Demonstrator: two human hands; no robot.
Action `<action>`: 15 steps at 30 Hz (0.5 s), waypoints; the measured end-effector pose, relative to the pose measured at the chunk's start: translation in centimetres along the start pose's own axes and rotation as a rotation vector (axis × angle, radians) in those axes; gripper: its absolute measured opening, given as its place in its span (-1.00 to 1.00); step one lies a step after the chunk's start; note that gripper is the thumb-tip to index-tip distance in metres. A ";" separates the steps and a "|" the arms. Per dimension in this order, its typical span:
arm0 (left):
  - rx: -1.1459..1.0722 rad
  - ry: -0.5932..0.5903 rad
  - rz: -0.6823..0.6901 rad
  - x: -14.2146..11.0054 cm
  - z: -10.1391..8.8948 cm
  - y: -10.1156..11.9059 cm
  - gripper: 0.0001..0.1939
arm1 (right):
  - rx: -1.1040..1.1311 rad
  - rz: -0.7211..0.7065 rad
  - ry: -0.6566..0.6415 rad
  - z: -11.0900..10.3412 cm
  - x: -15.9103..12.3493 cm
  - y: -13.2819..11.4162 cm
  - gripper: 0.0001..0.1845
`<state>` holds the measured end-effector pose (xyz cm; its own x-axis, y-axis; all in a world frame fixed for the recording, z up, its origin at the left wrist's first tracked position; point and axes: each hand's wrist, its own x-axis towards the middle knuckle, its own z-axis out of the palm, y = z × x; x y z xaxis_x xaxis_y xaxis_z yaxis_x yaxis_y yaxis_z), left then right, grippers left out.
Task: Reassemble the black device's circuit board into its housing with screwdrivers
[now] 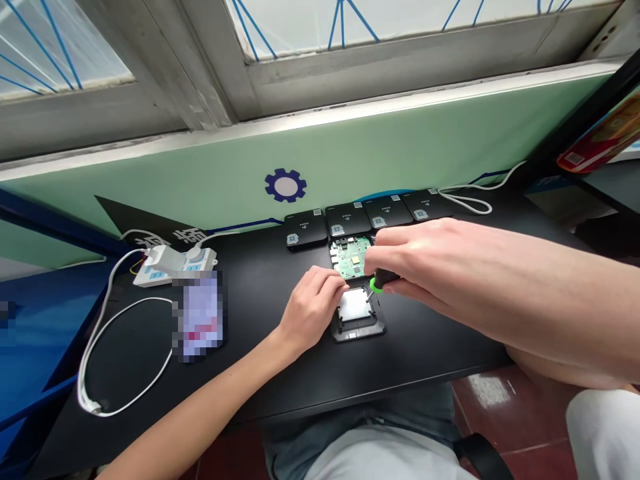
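Observation:
An opened black device case [359, 328] with a pale square plate inside lies on the black table [280, 373]. My left hand [311, 308] rests curled against the case's left edge, holding it steady. My right hand [417, 257] is closed round a black screwdriver with a green collar [376, 284], its tip down at the case's right inner edge. Just behind the case lies a bare green circuit board [351, 257].
Several closed black devices [306, 229] lie in a row behind the board. A white power strip [173, 265] with a looping white cable [120, 360] sits at left, beside a blurred-out phone [200, 319]. Another white cable [473, 200] lies at back right.

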<state>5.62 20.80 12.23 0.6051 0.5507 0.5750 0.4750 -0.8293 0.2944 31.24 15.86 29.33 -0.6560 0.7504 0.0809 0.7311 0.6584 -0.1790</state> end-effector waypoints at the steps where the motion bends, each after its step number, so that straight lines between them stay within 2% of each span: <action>1: 0.045 -0.011 0.012 -0.3 0.4 -0.3 -0.86 | -0.004 0.015 -0.016 -0.2 0.2 -0.2 -0.77; 6: 0.198 -0.056 0.065 -1.2 2.1 -0.1 -0.79 | 0.003 0.051 -0.048 -1.1 0.4 -0.8 -0.80; 10: 0.336 -0.110 0.086 -1.0 2.3 0.0 -0.71 | -0.115 0.060 0.020 -0.3 0.7 -0.3 -0.87; 15: 0.417 -0.158 0.118 -0.9 2.1 0.1 -0.70 | -0.288 0.071 0.070 1.2 1.4 1.0 -0.59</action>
<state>6.50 20.41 10.12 0.7455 0.4890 0.4529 0.5936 -0.7962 -0.1174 30.86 17.52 28.08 -0.5940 0.7909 0.1471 0.8044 0.5860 0.0980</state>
